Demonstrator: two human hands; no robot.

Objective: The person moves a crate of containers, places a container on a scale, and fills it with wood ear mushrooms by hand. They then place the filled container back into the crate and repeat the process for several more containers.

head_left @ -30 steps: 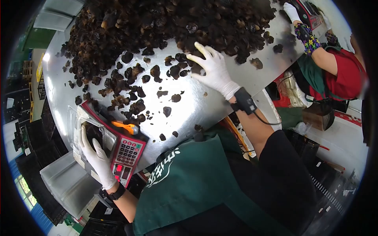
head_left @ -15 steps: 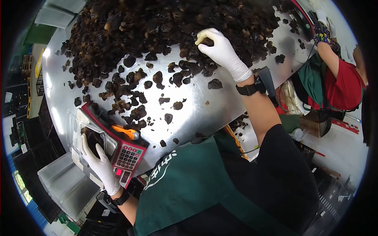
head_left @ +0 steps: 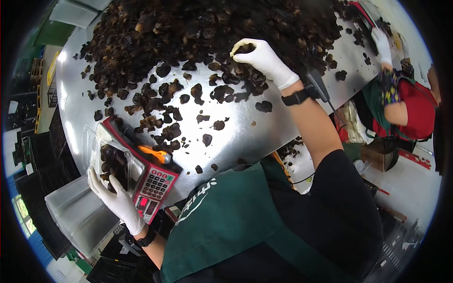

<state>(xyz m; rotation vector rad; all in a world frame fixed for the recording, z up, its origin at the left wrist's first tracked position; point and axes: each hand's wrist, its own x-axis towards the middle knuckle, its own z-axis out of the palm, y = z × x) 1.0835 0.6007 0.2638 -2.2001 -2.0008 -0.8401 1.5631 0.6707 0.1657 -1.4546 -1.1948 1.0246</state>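
Head view showed the right hand [head_left: 262,59], in a white glove, pinched shut on a few dark, wrinkly mushrooms [head_left: 244,48]. It was at the near edge of the big mushroom pile [head_left: 212,23] on the shiny metal table [head_left: 245,127]. The clear plastic box [head_left: 113,162] sat on the red scale [head_left: 155,181], well apart, down and to the left of that hand. The gloved left hand [head_left: 111,195] was much nearer, lying open against the box's near side.
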